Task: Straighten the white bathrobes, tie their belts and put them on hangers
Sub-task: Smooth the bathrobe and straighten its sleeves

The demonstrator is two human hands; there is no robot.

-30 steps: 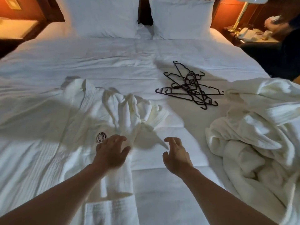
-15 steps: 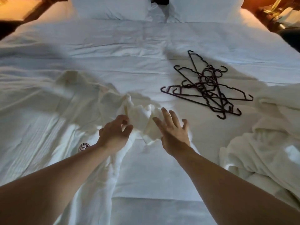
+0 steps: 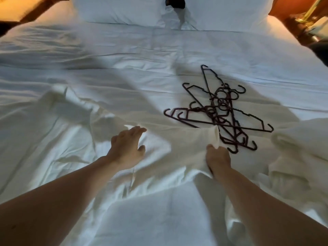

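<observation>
While my right hand [image 3: 218, 158] pinches the bathrobe [image 3: 181, 144] edge beside the hangers [image 3: 221, 110], my left hand [image 3: 126, 148], fingers spread, hovers left; cloth stretches left-right between them.

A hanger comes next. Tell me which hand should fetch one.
Probably the left hand: it lies open on the bathrobe. The right hand, nearer the hangers, keeps a grip on robe fabric.
</observation>
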